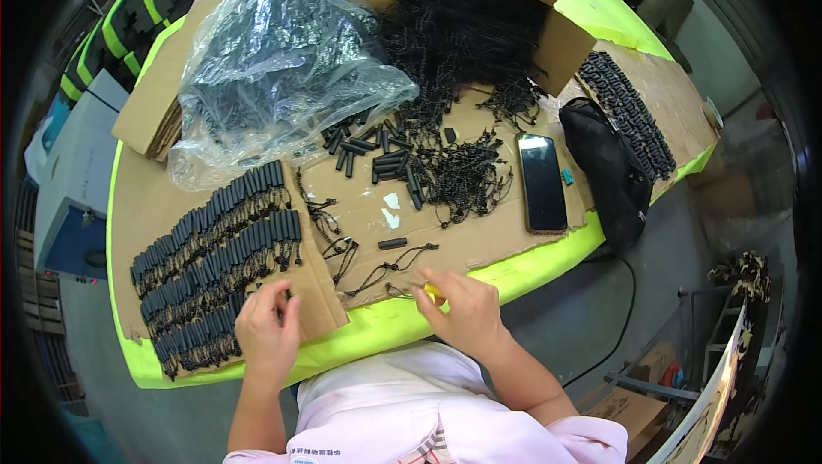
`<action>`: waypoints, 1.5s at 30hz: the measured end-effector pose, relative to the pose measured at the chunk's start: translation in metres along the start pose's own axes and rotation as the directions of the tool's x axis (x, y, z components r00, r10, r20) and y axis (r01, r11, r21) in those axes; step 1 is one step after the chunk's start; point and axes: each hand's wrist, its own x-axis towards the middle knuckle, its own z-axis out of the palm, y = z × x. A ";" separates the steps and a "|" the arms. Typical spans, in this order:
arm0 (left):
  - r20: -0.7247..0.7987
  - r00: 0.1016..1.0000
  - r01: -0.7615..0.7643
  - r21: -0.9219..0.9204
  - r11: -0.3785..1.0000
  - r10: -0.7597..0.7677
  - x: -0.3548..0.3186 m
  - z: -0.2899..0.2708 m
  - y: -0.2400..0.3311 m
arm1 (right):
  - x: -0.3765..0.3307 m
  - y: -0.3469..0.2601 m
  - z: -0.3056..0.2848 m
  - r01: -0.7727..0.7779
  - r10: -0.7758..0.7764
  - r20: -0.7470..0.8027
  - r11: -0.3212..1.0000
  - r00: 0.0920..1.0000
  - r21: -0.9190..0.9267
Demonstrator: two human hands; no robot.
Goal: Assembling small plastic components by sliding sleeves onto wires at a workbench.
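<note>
My left hand is over the front right end of the rows of black tubes with cords, its thumb and fingers closed on a dark piece that looks like a black tube. My right hand grips a small tool with a yellow handle near the table's front edge. Most of that tool is hidden by the fingers. Just left of the right hand, a looped black cord lies on the cardboard. A single black tube lies beyond it, and more knotted cords lie to its left.
Loose black tubes and a tangle of black cords lie mid-table. Behind are a clear plastic bag and an open cardboard box of cords. To the right are a phone, a black pouch and bundled dark pieces.
</note>
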 end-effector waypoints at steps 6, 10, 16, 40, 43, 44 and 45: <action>-0.100 0.956 -0.194 0.489 0.850 0.276 0.000 -0.001 -0.020 | 0.035 0.039 0.001 -0.072 0.065 -0.123 0.996 0.990 -0.056; -0.171 0.904 -0.292 0.425 0.857 0.393 0.010 0.008 -0.005 | 0.064 0.047 -0.003 -0.073 0.038 -0.157 0.971 0.987 -0.226; 0.099 0.787 -0.612 0.248 0.751 0.609 0.043 0.058 0.050 | 0.102 0.055 0.011 -0.060 0.032 -0.093 0.947 0.995 -0.317; 0.407 0.909 0.297 -0.782 0.548 0.088 0.063 0.072 0.058 | 0.065 0.038 -0.008 -0.296 0.372 0.118 0.468 0.921 0.833; 0.397 0.916 0.374 -0.896 0.242 0.055 0.054 0.075 0.067 | 0.041 0.017 0.000 -0.175 0.241 0.016 0.657 0.970 0.733; 0.395 0.917 0.372 -0.896 0.242 0.054 0.051 0.075 0.068 | 0.035 0.012 0.002 -0.017 0.085 -0.102 0.839 0.991 0.543; 0.394 0.919 0.380 -0.904 0.196 0.035 0.048 0.075 0.069 | 0.033 0.008 0.002 -0.016 0.085 -0.101 0.839 0.991 0.543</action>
